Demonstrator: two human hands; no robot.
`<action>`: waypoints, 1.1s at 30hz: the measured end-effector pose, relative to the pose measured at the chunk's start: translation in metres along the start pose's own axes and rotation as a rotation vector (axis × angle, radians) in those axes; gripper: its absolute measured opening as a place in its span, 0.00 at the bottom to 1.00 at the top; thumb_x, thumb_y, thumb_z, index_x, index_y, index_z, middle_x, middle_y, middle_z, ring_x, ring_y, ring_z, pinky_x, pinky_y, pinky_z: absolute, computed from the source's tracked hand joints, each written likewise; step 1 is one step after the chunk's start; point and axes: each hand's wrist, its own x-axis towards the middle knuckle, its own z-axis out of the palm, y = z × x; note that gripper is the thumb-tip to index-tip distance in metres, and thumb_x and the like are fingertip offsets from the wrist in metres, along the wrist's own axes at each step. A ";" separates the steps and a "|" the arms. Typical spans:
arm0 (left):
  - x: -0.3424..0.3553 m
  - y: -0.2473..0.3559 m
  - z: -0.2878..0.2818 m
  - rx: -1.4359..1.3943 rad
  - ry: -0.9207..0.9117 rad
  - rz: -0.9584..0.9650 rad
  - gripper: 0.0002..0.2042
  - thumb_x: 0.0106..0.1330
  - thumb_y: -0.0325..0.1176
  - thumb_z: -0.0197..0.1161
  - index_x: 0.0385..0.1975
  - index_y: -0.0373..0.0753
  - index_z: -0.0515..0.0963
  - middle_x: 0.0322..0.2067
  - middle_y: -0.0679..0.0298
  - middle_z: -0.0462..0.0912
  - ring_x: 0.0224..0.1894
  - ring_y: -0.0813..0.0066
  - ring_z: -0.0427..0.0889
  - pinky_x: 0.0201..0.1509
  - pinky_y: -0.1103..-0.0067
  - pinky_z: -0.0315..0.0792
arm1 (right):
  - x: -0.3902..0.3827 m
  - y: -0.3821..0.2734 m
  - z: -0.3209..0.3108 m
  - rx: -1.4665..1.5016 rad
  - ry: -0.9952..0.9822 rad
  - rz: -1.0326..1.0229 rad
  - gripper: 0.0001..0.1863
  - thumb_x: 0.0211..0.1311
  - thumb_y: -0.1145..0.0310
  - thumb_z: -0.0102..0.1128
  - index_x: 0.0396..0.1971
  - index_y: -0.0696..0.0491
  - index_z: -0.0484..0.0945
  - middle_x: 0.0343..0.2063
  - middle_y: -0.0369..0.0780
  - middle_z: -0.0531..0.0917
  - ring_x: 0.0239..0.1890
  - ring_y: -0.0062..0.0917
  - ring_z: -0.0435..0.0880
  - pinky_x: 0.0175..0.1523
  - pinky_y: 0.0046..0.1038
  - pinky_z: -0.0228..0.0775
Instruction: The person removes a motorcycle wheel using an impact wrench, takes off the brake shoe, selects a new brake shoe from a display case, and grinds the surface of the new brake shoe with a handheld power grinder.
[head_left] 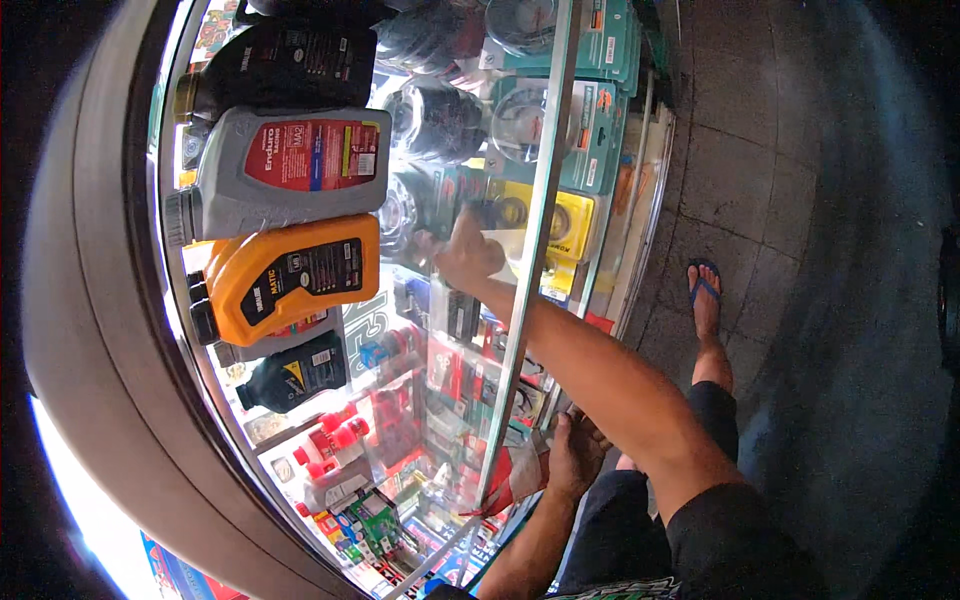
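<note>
Seen through glass (546, 200), the right hand (467, 255) has fingers too blurred to judge. The left hand (574, 455) adjoins a red-and-white cloth (520, 474), its grip unclear

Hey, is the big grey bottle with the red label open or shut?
Shut: the grey bottle has a dark cap over its neck.

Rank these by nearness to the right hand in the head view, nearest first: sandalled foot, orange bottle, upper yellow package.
1. Upper yellow package: just right of the right hand.
2. Orange bottle: left, among other bottles.
3. Sandalled foot: right, on the pavement.
</note>
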 end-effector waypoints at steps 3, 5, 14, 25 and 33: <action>0.000 0.000 -0.010 -0.012 -0.076 0.024 0.34 0.73 0.58 0.44 0.71 0.41 0.54 0.71 0.58 0.59 0.71 0.58 0.60 0.73 0.61 0.54 | -0.005 0.003 0.015 0.026 0.109 0.013 0.42 0.51 0.37 0.65 0.59 0.51 0.67 0.20 0.48 0.82 0.26 0.48 0.83 0.33 0.50 0.70; 0.002 -0.002 -0.005 0.003 -0.028 0.018 0.34 0.73 0.57 0.44 0.71 0.41 0.54 0.71 0.58 0.59 0.71 0.58 0.60 0.73 0.61 0.54 | -0.001 0.011 0.024 0.085 0.177 -0.032 0.42 0.52 0.39 0.65 0.61 0.48 0.65 0.19 0.47 0.82 0.25 0.48 0.82 0.33 0.50 0.69; 0.004 0.004 -0.029 0.033 -0.027 0.019 0.32 0.73 0.59 0.43 0.67 0.40 0.61 0.63 0.54 0.69 0.65 0.54 0.68 0.68 0.60 0.61 | -0.016 -0.026 -0.102 0.403 -0.485 -0.047 0.19 0.58 0.59 0.66 0.36 0.62 0.77 0.29 0.53 0.80 0.35 0.41 0.82 0.41 0.41 0.73; 0.024 -0.030 0.002 0.052 -0.064 -0.089 0.37 0.67 0.64 0.51 0.60 0.32 0.66 0.51 0.44 0.77 0.50 0.49 0.80 0.57 0.58 0.73 | 0.138 0.012 -0.301 0.344 0.470 -0.213 0.14 0.60 0.62 0.66 0.31 0.60 0.83 0.23 0.38 0.84 0.26 0.23 0.81 0.36 0.30 0.72; 0.019 -0.026 0.008 0.100 -0.032 -0.038 0.38 0.68 0.63 0.50 0.61 0.31 0.66 0.53 0.45 0.77 0.51 0.51 0.79 0.58 0.59 0.72 | 0.171 -0.001 -0.293 0.272 0.270 -0.093 0.14 0.56 0.62 0.67 0.30 0.60 0.83 0.22 0.39 0.84 0.23 0.25 0.82 0.32 0.30 0.72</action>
